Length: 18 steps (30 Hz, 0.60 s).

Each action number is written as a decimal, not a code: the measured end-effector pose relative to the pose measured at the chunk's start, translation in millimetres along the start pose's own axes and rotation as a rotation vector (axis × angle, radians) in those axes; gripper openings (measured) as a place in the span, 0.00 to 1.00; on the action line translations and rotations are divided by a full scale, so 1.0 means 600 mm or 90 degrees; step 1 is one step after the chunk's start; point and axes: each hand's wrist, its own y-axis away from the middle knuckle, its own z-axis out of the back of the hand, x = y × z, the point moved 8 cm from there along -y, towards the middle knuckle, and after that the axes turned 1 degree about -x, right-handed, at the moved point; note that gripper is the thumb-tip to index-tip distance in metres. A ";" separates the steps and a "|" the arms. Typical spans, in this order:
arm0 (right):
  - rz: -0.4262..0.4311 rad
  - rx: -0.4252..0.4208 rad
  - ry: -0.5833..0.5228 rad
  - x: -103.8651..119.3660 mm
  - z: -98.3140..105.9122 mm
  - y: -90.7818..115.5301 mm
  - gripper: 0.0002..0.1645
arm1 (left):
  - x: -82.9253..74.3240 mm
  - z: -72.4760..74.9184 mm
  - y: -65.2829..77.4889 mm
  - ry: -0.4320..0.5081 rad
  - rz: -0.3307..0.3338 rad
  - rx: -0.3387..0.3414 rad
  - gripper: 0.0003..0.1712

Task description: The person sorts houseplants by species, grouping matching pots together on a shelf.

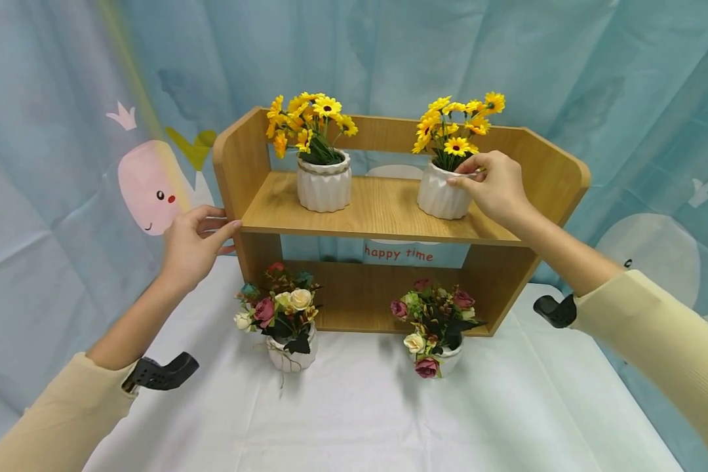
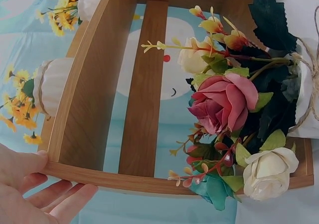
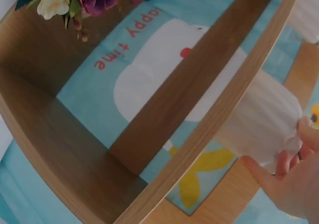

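Note:
On the upper board of a wooden shelf (image 1: 383,210) stand two white ribbed pots with yellow sunflowers. My right hand (image 1: 495,187) pinches the rim of the right flowerpot (image 1: 442,193), thumb on its outer side, as the right wrist view also shows with the hand (image 3: 291,176) at the pot (image 3: 264,117). At the left end, my left hand (image 1: 195,242) grips the shelf's side panel, thumb at the front edge and fingers along the outer face; the left wrist view shows this hand (image 2: 40,189) too. The left sunflower pot (image 1: 324,183) stands untouched, twine around its neck.
Two pots of mixed roses stand before the lower board: the left rose pot (image 1: 292,351), below my left hand, and the right rose pot (image 1: 448,360). A white cloth (image 1: 342,419) covers the table. Behind hangs a blue printed curtain (image 1: 401,52).

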 end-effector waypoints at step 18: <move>-0.044 -0.033 -0.067 0.015 0.027 0.039 0.24 | 0.002 -0.001 0.001 -0.015 -0.006 -0.003 0.23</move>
